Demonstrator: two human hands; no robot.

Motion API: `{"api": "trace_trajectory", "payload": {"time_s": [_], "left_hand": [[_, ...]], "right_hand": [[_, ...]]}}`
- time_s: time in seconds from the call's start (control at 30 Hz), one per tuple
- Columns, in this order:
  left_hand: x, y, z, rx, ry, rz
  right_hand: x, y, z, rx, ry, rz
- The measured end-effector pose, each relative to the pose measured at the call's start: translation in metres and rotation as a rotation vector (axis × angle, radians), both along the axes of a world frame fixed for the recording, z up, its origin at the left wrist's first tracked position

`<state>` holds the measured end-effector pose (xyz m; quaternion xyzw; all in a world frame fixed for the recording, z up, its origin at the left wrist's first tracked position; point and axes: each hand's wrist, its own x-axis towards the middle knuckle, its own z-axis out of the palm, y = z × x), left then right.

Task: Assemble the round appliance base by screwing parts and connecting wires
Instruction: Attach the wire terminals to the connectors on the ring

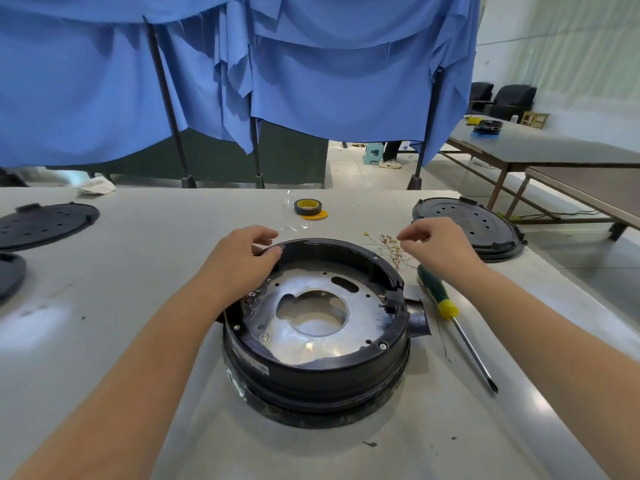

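Reaching over the wire pile [388, 247], the right hand [438, 242] curls its fingertips together, apparently picking a lead; whether it holds one, I cannot tell. The left hand [244, 259] pinches something pale at the rim of the round base [317, 368], mid-table. Wiring step, I'd say; inside, a metal plate [311, 306].

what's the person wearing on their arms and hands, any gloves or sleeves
Nothing shows on either one. The left hand and right hand are bare, with no gloves, rings, watch or bands. Both forearms are uncovered right to the frame's bottom edge; no sleeve comes into view.
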<state>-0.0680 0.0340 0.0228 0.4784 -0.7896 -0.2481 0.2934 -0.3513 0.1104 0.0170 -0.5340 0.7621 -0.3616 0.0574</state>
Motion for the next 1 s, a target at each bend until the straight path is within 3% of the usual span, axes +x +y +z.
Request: {"api": "trace_trajectory", "payload": {"time_s": [0.27,0.53,0.8,1.0], "left_hand": [[-0.006,-0.006,-0.012,0.005,-0.073,-0.046],[-0.005,-0.012,-0.015,0.034,-0.027,-0.047],[-0.006,-0.008,-0.011,0.081,0.012,-0.044],[-0.009,-0.002,-0.007,0.133,0.038,-0.057]], "right_hand": [[-0.006,-0.054,-0.011,0.253,0.309,-0.033],[-0.002,-0.072,-0.017,0.394,0.336,-0.024],[-0.013,-0.063,-0.015,0.067,0.295,-0.182],[-0.013,-0.04,0.003,-0.227,-0.073,-0.255]]}}
